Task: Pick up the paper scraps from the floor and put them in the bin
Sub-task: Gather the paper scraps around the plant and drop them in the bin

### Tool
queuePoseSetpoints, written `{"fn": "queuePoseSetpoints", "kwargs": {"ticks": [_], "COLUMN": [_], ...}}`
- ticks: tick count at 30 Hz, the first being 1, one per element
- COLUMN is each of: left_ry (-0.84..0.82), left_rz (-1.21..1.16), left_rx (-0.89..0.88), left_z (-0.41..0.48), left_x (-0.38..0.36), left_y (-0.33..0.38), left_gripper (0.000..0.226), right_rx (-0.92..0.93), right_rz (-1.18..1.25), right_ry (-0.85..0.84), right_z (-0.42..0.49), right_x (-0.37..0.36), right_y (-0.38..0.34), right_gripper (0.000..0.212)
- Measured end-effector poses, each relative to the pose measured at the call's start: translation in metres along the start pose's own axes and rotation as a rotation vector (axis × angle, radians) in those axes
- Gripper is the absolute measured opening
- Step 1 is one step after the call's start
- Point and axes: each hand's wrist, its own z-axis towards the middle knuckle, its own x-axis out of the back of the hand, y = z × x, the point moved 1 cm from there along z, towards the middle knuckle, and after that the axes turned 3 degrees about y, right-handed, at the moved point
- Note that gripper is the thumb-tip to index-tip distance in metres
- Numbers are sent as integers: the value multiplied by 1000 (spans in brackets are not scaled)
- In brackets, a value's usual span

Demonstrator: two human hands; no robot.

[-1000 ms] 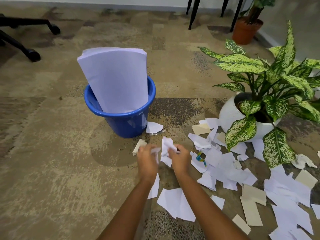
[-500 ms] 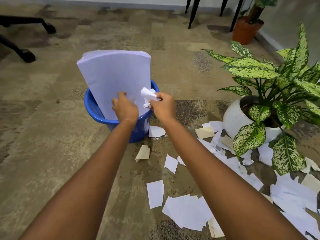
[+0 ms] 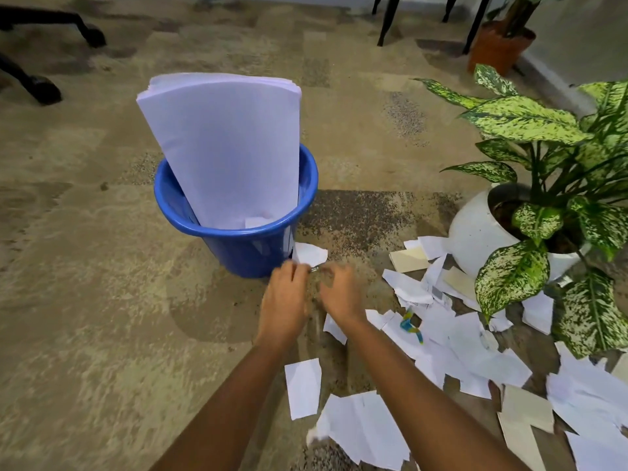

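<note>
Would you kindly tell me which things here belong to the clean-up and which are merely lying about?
Job: paper scraps, blue bin, left hand, right hand.
Lying about: white potted plant, terracotta pot, office chair base, black furniture legs.

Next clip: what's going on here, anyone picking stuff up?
A person is clearing torn paper off a carpeted floor. The left hand and right hand are low by the base of the blue bin, close to a white scrap beside it. Blur hides whether they grip anything. The bin holds a tall stack of sheets. Many paper scraps lie spread near the white plant pot.
</note>
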Motion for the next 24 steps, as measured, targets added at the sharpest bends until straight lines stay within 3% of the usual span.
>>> {"fn": "queuePoseSetpoints", "kwargs": {"ticks": [2, 5, 8, 13, 15, 18, 22, 24], "left_ry": [-193, -398, -346, -223, -193, -329, -438, -439], "left_rz": [31, 98, 112, 34, 22, 106, 173, 193], "left_rx": [215, 326, 295, 186, 109, -46, -63, -50], "left_z": [-4, -8, -8, -23, -38, -67, -89, -89], "left_x": [-20, -36, -41, -38, -40, -50, -57, -57], "left_y": [-19, -39, -47, -41, -37, -35, -36, -34], "left_gripper": [56, 63, 46, 31, 36, 53, 80, 84], "right_rx": [-104, -85, 62, 88, 91, 128, 82, 14], "right_rz": [-187, -399, -583, -511, -496, -521, -614, -626], "right_ry": [-178, -304, -251, -279, -242, -185, -210, -251], "right_z": [-5, -15, -20, -23, -26, -36, -41, -35], "right_x": [-11, -22, -25, -16, -11, -10, -14, -15], "right_y": [22, 44, 56, 65, 70, 80, 87, 86], "right_gripper": [55, 63, 59, 57, 51, 47, 84, 92]}}
